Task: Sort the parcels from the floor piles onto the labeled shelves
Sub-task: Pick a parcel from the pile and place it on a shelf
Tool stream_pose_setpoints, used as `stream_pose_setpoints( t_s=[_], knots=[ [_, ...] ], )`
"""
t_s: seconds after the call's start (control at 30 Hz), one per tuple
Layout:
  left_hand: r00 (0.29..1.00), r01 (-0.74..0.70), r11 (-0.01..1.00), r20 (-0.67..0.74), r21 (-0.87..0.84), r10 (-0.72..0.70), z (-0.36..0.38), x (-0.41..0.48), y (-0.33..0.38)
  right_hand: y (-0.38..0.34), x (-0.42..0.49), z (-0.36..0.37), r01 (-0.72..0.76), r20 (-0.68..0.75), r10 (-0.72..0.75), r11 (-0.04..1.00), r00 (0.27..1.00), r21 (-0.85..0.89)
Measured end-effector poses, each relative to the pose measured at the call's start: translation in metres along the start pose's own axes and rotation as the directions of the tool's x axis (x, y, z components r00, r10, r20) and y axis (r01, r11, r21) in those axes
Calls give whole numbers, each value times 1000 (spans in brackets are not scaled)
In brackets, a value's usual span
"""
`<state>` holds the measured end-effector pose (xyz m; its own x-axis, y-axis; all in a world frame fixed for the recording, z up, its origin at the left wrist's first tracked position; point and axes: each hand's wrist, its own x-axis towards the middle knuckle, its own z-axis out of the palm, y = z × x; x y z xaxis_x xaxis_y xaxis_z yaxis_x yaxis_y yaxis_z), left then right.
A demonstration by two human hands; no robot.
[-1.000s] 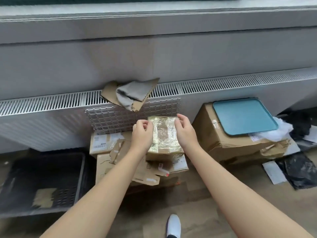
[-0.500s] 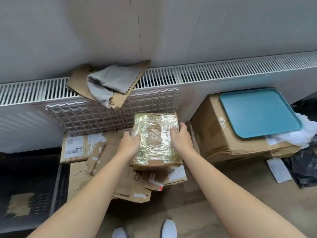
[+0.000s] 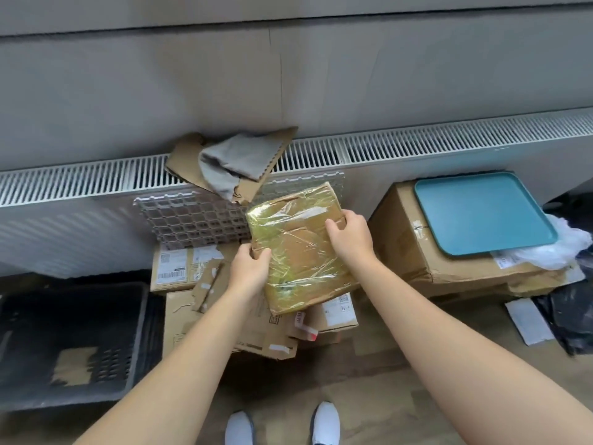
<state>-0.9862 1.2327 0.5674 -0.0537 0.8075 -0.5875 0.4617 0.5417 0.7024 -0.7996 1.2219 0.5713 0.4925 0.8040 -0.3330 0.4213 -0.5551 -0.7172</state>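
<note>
Centre frame: wrapped parcel between left hand and right hand, above the box pile. Right of pile: large box, tray on top. Lower left: crate. Behind: radiator across frame, grid panel against it.

Bare left grip and right grip on bare forearms; two rounded white shoe toes.

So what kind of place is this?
Probably a parcel storeroom or back room: shipping-labelled cardboard boxes piled on the floor by a long radiator, a film-wrapped parcel, a black crate.
</note>
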Motion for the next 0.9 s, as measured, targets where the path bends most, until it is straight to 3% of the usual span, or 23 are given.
stream_pose_setpoints(
  t_s=[0.23,0.4,0.57,0.63,0.8,0.9],
  knots=[
    [993,-36,993,-117,-111,23,-60,-56,22,-77,-45,-37,163,62,-168,983,984,81],
    [978,-30,962,-209,-271,-28,-119,-80,40,-142,-68,-52,208,192,-279,923,941,323],
    [979,-4,870,-179,-493,-96,-169,-97,50,-190,-81,-48,374,152,-380,925,912,71],
    [983,-23,831,-165,-556,-83,-185,-104,53,-208,-89,-52,348,184,-343,938,921,5],
    [986,-80,778,-162,-623,-29,-222,-116,57,-237,-98,-61,224,457,-234,972,858,78],
    [974,-131,821,-225,-556,4,-243,-124,60,-260,-111,-57,279,433,-300,954,850,112]
  ],
)
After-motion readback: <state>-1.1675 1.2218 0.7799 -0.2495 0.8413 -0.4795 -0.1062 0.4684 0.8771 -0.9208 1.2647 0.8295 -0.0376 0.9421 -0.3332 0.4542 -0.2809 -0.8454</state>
